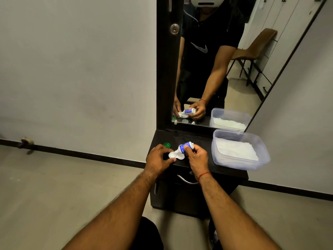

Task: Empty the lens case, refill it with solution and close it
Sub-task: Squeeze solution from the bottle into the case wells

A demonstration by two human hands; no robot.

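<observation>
A white lens case (175,155) lies open on the black dresser top (198,139). My left hand (158,158) pinches its left end between thumb and fingers. My right hand (196,156) grips a small white solution bottle (184,147) with a blue label, tipped with its nozzle down over the case's left well. A green cap (167,145) lies just behind my left hand.
A clear plastic tub (239,150) with white tissue inside stands on the right of the dresser top. A tall mirror (216,60) rises behind, reflecting the person and a chair. A drawer handle (185,180) sits below my right wrist. Grey wall and floor lie left.
</observation>
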